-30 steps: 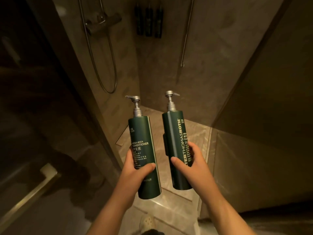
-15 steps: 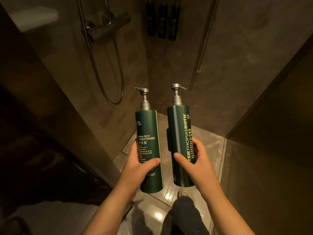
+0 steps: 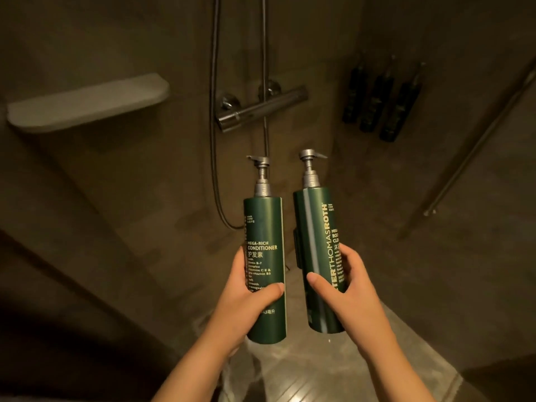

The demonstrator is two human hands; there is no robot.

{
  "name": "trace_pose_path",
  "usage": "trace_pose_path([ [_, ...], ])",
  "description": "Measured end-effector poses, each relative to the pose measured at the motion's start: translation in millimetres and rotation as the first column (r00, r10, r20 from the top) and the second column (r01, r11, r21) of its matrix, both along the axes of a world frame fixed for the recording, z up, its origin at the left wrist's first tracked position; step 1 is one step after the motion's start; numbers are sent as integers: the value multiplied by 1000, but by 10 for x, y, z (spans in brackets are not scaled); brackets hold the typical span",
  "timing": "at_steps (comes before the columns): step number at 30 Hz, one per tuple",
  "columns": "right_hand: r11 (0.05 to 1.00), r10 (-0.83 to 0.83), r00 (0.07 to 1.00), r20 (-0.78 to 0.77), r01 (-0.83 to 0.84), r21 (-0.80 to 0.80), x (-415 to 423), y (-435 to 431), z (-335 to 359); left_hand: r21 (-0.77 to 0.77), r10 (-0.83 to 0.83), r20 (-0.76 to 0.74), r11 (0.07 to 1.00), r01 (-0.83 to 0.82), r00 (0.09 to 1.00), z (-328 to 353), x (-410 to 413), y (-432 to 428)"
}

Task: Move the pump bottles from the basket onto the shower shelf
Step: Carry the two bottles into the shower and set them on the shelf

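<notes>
Fingers (image 3: 272, 288) curl round a bottle each: L hand (image 3: 246, 297) conditioner (image 3: 264, 224), R hand (image 3: 351, 291) cleanser (image 3: 311, 227). Shelf (image 3: 87, 103) now in view; bottles below-right of it, so set-down looks near.

A metal shower mixer bar (image 3: 262, 111) is fixed to the far wall, with a thin hose (image 3: 214, 158) looping down on its left. Three dark bottles (image 3: 380, 103) hang side by side at far right. A slanted metal rail (image 3: 475, 149) runs along the right wall. Glossy floor tiles (image 3: 304, 381) lie near.
</notes>
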State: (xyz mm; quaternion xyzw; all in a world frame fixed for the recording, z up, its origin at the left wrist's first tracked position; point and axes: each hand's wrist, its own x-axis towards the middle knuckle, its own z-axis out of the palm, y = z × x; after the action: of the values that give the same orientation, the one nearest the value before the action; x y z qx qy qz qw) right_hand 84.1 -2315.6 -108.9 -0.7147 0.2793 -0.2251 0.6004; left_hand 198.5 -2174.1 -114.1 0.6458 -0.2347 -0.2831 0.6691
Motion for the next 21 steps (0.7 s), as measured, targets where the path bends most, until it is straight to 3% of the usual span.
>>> trace_pose_path([
  [8,977,214,976,46,-215,19,613,-611,127,-5,231,45,973,-231,972,179,288,-386],
  [13,941,334,939,79,-337,31,1113,-621,202,-6,344,95,939,-345,934,346,577,-287],
  [21,875,446,855,264,-479,74,1913,-326,559,-98,486,200,874,-476,851,740,1108,52],
])
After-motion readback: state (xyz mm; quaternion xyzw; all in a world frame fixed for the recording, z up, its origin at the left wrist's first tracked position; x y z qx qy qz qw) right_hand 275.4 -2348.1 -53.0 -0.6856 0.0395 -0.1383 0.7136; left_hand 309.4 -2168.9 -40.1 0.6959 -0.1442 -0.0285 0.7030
